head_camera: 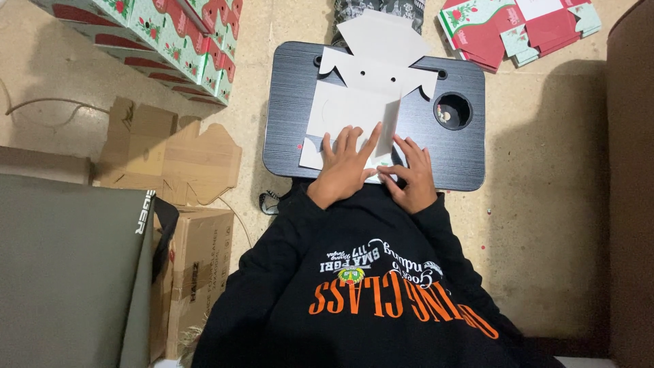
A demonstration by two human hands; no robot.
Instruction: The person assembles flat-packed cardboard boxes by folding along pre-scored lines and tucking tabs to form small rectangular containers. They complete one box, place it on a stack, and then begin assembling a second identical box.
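A flat white die-cut carton blank (354, 95) lies plain side up on a small black lap table (289, 102). My left hand (344, 167) presses flat on the blank's near part, fingers spread, index finger stretched along a raised fold. My right hand (411, 174) rests beside it at the blank's near right corner, its fingertips pinching a small flap there. Both wrists come out of black sleeves.
A round cup hole (453, 110) sits in the table's right side. Folded red-and-green boxes (170, 41) are stacked at the far left, and flat printed blanks (511, 31) lie at the far right. Brown cardboard (170, 157) and a carton lie on the floor to the left.
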